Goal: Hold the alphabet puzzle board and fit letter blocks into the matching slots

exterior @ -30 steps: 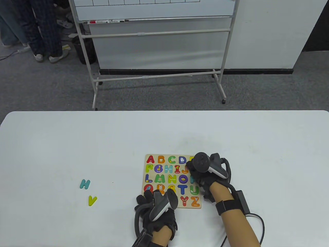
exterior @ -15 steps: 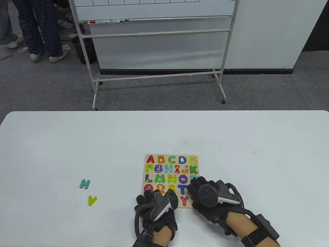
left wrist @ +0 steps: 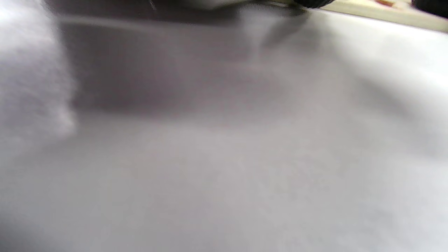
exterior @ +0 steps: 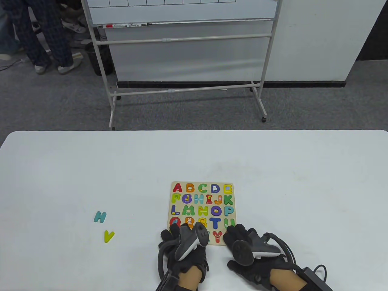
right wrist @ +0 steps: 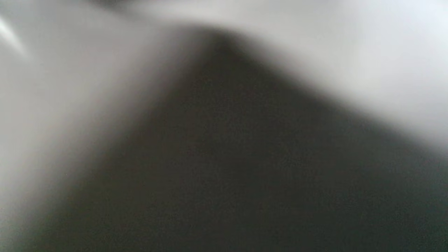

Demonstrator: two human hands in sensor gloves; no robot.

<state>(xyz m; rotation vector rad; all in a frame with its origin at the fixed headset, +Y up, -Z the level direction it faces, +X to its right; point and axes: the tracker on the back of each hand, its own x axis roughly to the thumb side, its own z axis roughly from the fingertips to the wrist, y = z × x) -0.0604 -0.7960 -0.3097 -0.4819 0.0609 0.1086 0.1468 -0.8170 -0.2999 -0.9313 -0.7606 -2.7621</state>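
The wooden alphabet puzzle board (exterior: 202,183) lies flat on the white table, most slots filled with coloured letters. My left hand (exterior: 174,232) rests its fingers on the board's near-left corner and holds it down. My right hand (exterior: 234,232) is empty, its fingers lying over the board's near-right corner and hiding the last letters. A teal H block (exterior: 100,217) and a yellow V block (exterior: 108,236) lie loose on the table to the left, far from both hands. The left wrist view shows only blurred table and a strip of board edge (left wrist: 385,14). The right wrist view is a dark blur.
The white table (exterior: 272,169) stretches wide around the board. Behind it stands a wheeled whiteboard frame (exterior: 185,39) on grey carpet. A person's legs (exterior: 45,36) are at the far left.
My right hand drew back from the board's upper right toward its near-right corner. A green K now shows seated in the second row. My left hand stayed put.
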